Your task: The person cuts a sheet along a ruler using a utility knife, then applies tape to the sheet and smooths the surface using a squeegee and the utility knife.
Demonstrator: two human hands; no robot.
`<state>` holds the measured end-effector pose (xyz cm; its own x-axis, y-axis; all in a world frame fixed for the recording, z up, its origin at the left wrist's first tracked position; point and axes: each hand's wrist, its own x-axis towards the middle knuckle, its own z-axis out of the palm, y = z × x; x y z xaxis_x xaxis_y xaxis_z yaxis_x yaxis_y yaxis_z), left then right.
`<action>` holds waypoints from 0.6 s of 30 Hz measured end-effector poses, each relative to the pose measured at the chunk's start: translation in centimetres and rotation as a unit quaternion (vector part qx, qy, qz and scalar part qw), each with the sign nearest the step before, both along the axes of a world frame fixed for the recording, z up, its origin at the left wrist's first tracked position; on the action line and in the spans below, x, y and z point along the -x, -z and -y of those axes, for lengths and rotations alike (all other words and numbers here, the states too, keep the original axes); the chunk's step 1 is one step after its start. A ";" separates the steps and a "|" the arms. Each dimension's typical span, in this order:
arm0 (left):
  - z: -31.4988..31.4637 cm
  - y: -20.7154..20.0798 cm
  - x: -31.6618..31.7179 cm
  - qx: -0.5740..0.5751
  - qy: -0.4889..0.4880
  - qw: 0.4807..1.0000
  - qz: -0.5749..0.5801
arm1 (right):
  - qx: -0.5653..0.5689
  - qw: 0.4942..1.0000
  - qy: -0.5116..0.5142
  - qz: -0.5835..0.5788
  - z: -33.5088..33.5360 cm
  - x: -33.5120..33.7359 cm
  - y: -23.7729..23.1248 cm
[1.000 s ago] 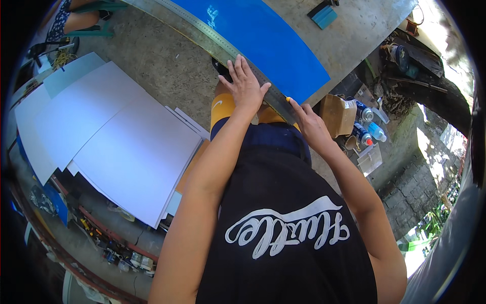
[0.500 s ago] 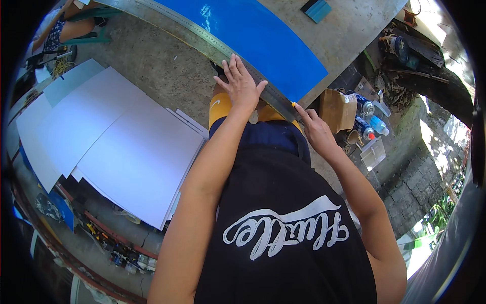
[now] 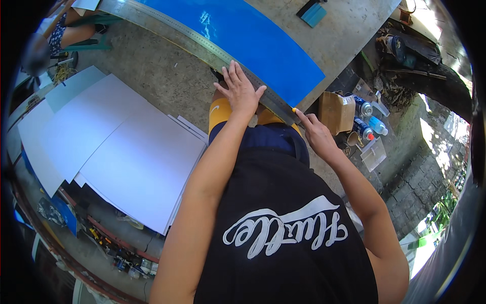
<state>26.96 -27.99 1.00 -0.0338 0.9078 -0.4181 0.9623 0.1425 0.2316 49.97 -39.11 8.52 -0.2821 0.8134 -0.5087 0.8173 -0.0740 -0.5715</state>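
Left hand [image 3: 239, 95]: just above mid-frame, palm down with fingers spread over the long metal ruler [image 3: 206, 44]. Nothing's pinched in there, so I'd call that grip wide, basically a flat press from above.

Right hand [image 3: 320, 136]: right of center, curled round a yellow-tipped tool [image 3: 293, 110]. Narrow grip, definitely holding something. I can't make out a blade on my feed, and the hand covers most of it.

Blue sheet [image 3: 258, 45]: top center of the frame, shiny, lying on the gray surface [image 3: 354, 25]. The ruler runs along its lower left edge, and the tool's tip is right by the sheet's bottom corner.

Step in hand: my read is a guided pass along the ruler, down at its lower right end. Cutting or just marking, I honestly can't tell.

Next move calls for: imo solid weight from my left so the ruler doesn't skate, plus the tool kept snug to the edge. My left is pressing some way up from the tip, so that low end could pivot on me.

Right of frame: cardboard box [image 3: 336, 112] and blue cans [image 3: 363, 106], clear of the sheet.

Top, right of center: teal-and-black squeegee-looking thing [image 3: 315, 15] on the same surface.

Left of frame: big white sheets [image 3: 142, 167], apart from both hands.
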 end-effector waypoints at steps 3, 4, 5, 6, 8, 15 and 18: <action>0.4 0.3 0.4 -0.004 0.002 1.000 0.009 | -0.002 0.998 0.045 -0.048 -0.8 -0.1 -0.7; 0.6 0.1 0.5 -0.007 0.008 1.000 0.019 | -0.009 0.998 0.049 -0.049 -1.4 -0.4 -0.7; 0.7 0.0 0.8 -0.014 0.012 1.000 0.017 | -0.086 0.993 0.074 -0.038 -2.4 -0.9 -0.5; 0.6 0.0 1.3 -0.020 0.018 0.999 0.029 | -0.162 0.982 0.098 -0.027 -3.5 -1.3 -0.2; 0.9 0.0 2.2 -0.041 0.022 0.996 0.070 | -0.208 0.965 0.161 0.003 -6.3 -2.4 0.9; 3.9 -1.2 7.0 -0.064 0.036 0.995 0.070 | -0.252 0.927 0.226 0.162 -12.1 -4.8 8.1; 5.7 -1.4 9.4 -0.058 0.019 0.997 0.053 | -0.271 0.920 0.219 0.179 -12.3 -5.0 9.2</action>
<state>17.59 -33.73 2.36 0.0411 0.9501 -0.3094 0.9359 0.0718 0.3449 54.98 -26.76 -0.70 0.2405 0.9706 0.0096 0.9198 -0.2248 -0.3216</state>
